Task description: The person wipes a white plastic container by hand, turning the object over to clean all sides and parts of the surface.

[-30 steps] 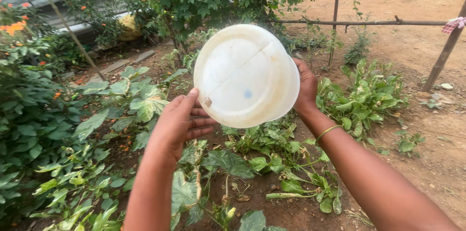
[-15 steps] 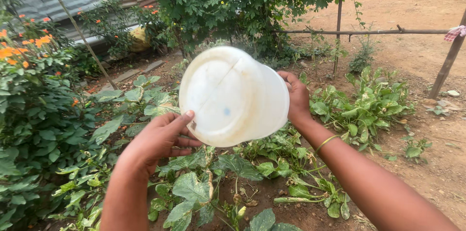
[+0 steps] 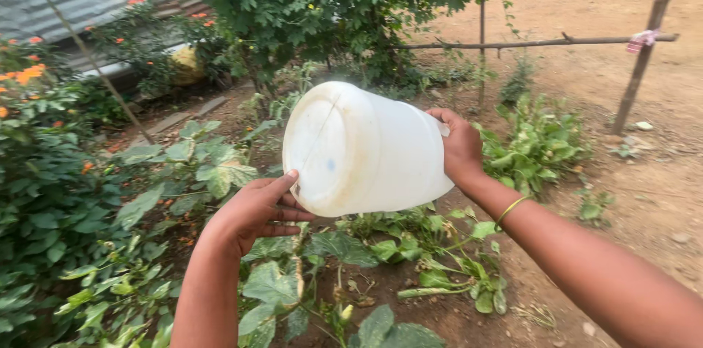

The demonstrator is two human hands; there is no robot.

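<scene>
I hold a white plastic bucket [image 3: 366, 150] tipped on its side in front of me, its round base turned toward me and to the left. My left hand [image 3: 260, 209] presses against the lower edge of the base with the thumb on it. My right hand [image 3: 460, 147] grips the far rim on the right; a thin yellow bangle sits on that wrist. The bucket's mouth faces away and is hidden. Under the bucket grow low leafy plants [image 3: 344, 245] in dark soil.
Orange-flowered shrubs [image 3: 44, 143] fill the left side. A dense green bush [image 3: 315, 4] stands behind. A wooden pole fence [image 3: 542, 43] with a slanted post [image 3: 644, 48] crosses the right. Bare brown dirt [image 3: 644, 187] lies to the right; more leafy plants [image 3: 534, 143] grow near it.
The bucket has tilted further onto its side, showing more of its wall and less of its base. Both hands dropped slightly with it, and my view shifted a little to the right.
</scene>
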